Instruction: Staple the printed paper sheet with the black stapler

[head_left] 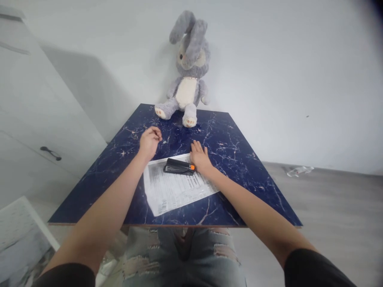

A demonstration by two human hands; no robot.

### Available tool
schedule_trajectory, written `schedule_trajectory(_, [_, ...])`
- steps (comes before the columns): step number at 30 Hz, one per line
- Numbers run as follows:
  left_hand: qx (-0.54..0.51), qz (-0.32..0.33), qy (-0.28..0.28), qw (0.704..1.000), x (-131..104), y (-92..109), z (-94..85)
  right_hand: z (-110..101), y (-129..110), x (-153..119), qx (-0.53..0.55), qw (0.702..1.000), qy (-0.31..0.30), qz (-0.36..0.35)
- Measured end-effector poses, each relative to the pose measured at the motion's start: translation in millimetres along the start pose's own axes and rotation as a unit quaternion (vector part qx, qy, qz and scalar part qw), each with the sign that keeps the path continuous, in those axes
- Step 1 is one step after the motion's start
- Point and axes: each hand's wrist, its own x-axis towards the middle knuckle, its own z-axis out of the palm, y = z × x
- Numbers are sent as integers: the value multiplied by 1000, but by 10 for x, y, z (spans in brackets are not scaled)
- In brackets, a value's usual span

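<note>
A black stapler point(179, 167) with an orange tip lies on its side on a printed sheet of paper point(169, 195). My right hand point(201, 157) rests flat at the sheet's upper right edge, fingers stretched out, close beside the stapler's orange end. Past the sheet's upper left corner is my left hand point(150, 142), its fingers loosely bent and nothing visible in them. Both hands are over the dark blue marbled table point(233, 159), which bears the paper.
A grey plush rabbit point(190, 67) sits at the table's far edge, against the white wall. To the left stands a white cabinet point(30, 99) with a dark handle. A clear plastic item point(299, 171) lies on the floor at right.
</note>
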Motion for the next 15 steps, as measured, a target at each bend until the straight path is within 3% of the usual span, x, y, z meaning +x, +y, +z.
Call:
schedule_trajectory(2, [87, -29, -66, 994, -195, -148, 214, -82, 212, -151, -22, 995, -3, 92])
schedule_trajectory(5, [247, -73, -199, 946, -513, -332, 485, -211, 464, -312, -50, 985, -20, 164])
schedule_trajectory(8, [337, -56, -272, 900, -697, -395, 616, -267, 630, -358, -65, 986, -24, 154])
schedule_trajectory(11, [360, -46, -326, 873, -709, -352, 618, -262, 733, -326, -52, 990, 0, 130])
schedule_trajectory(15, [422, -5, -385, 821, -671, -281, 571, -343, 802, -281, 76, 988, 117, 62])
